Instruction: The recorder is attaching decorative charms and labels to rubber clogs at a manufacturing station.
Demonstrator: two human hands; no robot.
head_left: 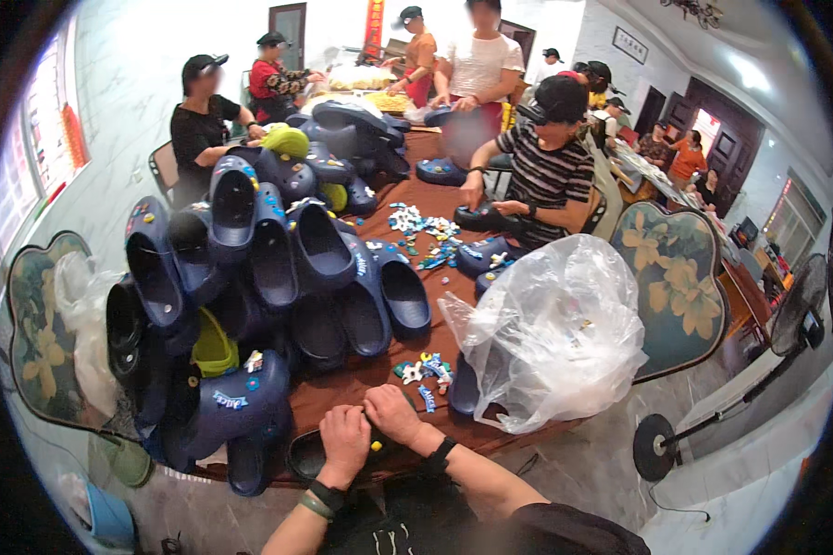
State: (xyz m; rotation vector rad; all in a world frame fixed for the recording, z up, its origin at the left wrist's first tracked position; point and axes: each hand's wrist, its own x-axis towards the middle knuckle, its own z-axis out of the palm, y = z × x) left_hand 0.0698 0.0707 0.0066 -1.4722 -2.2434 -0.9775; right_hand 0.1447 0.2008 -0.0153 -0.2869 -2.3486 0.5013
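At the table's near edge lies a dark clog (307, 455), with a small yellow charm showing near my right wrist. My left hand (344, 446) is closed over its side, fingers curled down. Right beside it, my right hand (394, 415) is closed on the same clog; the fingertips of both hands are hidden. Just beyond my hands sits a small pile of colourful shoe charms (426, 368), with a blue-and-white charm (427, 399) apart from it. A navy clog (241, 407) decorated with charms rests to the left of my hands.
A tall heap of navy clogs (324, 245) fills the left of the brown-covered table. A large clear plastic bag (565, 324) bulges at the right edge. More charms (423, 231) are scattered mid-table. Across it, a person in a striped shirt (551, 171) handles a dark clog (479, 217).
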